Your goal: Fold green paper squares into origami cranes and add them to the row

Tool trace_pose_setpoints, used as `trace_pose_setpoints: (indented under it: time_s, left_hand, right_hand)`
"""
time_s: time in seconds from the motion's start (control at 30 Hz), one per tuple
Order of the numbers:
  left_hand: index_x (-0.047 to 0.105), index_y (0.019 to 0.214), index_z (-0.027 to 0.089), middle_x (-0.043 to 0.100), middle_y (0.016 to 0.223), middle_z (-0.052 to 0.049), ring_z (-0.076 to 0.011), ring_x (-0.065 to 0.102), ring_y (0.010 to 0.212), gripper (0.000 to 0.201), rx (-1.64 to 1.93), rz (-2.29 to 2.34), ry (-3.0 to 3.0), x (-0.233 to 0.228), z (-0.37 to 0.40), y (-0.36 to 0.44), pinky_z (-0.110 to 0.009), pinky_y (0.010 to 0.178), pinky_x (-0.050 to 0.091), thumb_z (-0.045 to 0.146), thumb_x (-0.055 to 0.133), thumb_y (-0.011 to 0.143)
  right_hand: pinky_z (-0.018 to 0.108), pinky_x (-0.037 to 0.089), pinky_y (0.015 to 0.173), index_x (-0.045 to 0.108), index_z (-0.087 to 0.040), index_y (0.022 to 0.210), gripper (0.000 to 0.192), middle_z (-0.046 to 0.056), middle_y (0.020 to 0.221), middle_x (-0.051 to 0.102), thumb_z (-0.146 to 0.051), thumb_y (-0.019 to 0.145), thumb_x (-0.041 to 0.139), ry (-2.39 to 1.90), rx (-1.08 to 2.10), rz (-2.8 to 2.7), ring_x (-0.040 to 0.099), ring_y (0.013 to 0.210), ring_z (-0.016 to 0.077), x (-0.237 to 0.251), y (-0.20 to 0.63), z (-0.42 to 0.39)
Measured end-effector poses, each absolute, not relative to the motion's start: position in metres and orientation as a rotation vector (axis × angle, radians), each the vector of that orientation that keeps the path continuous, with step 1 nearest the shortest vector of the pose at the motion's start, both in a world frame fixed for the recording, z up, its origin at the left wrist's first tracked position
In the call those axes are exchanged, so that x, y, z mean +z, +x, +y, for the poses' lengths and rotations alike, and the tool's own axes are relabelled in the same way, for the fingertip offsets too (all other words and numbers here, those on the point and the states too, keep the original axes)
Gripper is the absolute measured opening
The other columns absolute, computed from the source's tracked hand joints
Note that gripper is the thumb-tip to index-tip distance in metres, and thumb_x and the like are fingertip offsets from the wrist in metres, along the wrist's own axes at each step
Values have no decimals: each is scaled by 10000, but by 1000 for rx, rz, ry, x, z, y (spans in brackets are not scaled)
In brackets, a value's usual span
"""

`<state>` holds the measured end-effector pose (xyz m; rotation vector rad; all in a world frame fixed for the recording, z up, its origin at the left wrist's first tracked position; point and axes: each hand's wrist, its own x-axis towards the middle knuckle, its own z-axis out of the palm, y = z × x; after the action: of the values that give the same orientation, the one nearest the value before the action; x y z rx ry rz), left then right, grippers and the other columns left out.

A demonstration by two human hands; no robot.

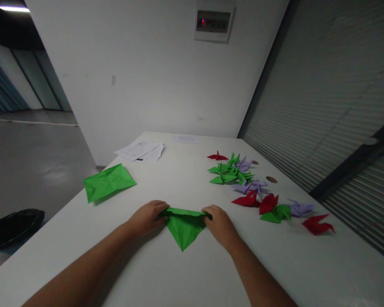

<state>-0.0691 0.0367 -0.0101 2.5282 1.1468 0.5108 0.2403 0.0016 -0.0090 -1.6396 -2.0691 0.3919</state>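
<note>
A green sheet of paper (184, 226), folded into a triangle pointing towards me, lies on the white table (185, 183). My left hand (147, 217) pinches its left upper corner. My right hand (220, 224) pinches its right upper corner. Both hands press the top fold down against the table.
A creased green sheet (108, 182) lies flat near the table's left edge. White printed papers (141, 151) sit at the back. Several folded paper cranes in green, red and purple (243, 179) are spread along the right side. A black bag (14, 226) lies on the floor at left.
</note>
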Motion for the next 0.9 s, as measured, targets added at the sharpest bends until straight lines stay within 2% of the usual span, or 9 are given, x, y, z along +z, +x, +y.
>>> trace_pose_setpoints:
  time_s: [0.1, 0.2, 0.37, 0.47, 0.6, 0.73, 0.8, 0.9]
  left_hand:
    - [749, 1100, 211, 755, 1094, -112, -260, 696, 1013, 256, 571, 1185, 2511, -10, 39, -70, -364, 920, 538, 209, 551, 936]
    - [745, 946, 200, 745, 939, -94, -243, 687, 907, 234, 620, 1216, 2487, -11, 41, -71, -340, 839, 519, 178, 513, 931]
    - [718, 933, 210, 719, 826, -59, -227, 667, 767, 215, 686, 1298, 2357, -9, 41, -73, -314, 720, 470, 229, 504, 934]
    - [694, 915, 217, 698, 770, -34, -202, 637, 702, 204, 746, 1328, 2240, -7, 39, -72, -298, 673, 436, 267, 499, 948]
    - [633, 897, 220, 598, 658, 10, -163, 554, 601, 216, 790, 1376, 2165, -8, 39, -72, -275, 598, 373, 321, 461, 978]
    - [579, 903, 224, 516, 621, 39, -149, 505, 572, 225, 822, 1386, 2125, -11, 40, -73, -258, 565, 337, 356, 422, 995]
    - [570, 902, 225, 517, 631, 43, -147, 502, 583, 220, 859, 1364, 2106, -13, 40, -74, -255, 571, 340, 372, 433, 991]
    - [549, 857, 223, 493, 623, 53, -142, 474, 582, 220, 931, 1358, 2039, -15, 40, -73, -251, 565, 333, 391, 465, 971]
  right_hand:
    - [332, 494, 936, 782, -195, 981, 295, 90, 990, 749, -106, 859, 528, -1611, 398, -2054, 671, 984, 239, -8, 240, 2]
    - [324, 495, 900, 768, -181, 938, 249, 93, 953, 739, -125, 868, 535, -1594, 374, -2042, 673, 949, 237, -9, 241, 3]
    - [346, 501, 815, 684, -194, 836, 147, 83, 862, 706, -225, 895, 553, -1604, 311, -1978, 662, 862, 246, -12, 243, 4]
    - [359, 511, 772, 637, -212, 847, 91, 67, 841, 708, -288, 866, 591, -1600, 397, -1822, 668, 820, 247, -17, 246, 6]
    - [386, 534, 753, 625, -213, 919, 264, 57, 844, 719, -409, 767, 715, -1514, 593, -1510, 686, 814, 265, -29, 251, 14]
    - [377, 558, 682, 601, -214, 947, 495, 42, 834, 740, -491, 638, 870, -1282, 1034, -1151, 706, 753, 257, -35, 250, 17]
    - [370, 573, 678, 582, -221, 987, 547, 45, 878, 760, -476, 629, 908, -1157, 1230, -990, 727, 766, 249, -31, 247, 15]
    - [399, 601, 780, 571, -228, 1076, 555, 63, 998, 773, -398, 672, 912, -1020, 1378, -844, 753, 895, 255, -21, 242, 7]
